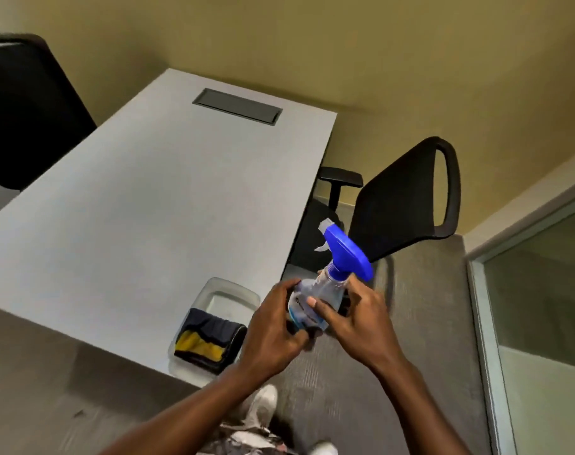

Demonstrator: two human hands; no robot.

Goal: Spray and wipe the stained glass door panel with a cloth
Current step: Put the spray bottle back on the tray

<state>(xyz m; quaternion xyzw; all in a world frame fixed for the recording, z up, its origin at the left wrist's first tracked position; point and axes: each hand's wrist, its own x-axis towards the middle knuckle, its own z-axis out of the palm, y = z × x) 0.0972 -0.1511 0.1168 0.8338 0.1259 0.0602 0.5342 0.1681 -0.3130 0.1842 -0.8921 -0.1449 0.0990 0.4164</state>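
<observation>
A clear spray bottle [325, 287] with a blue trigger head is held in the air beside the table's near right corner. My left hand [273, 326] grips its lower body from the left. My right hand [351, 320] wraps the bottle from the right, with the thumb across its front. A folded dark and yellow cloth [207, 339] lies in a clear plastic tray [243, 292] on the table corner, just left of my hands. The glass panel [542, 290] with its pale metal frame stands at the far right edge of the view.
A grey table [141, 208] with a dark cable hatch [236, 106] fills the left and middle. A black office chair [407, 205] stands right of the table, behind the bottle. Another black chair [27, 110] is at the far left. Grey carpet [420, 323] lies underfoot.
</observation>
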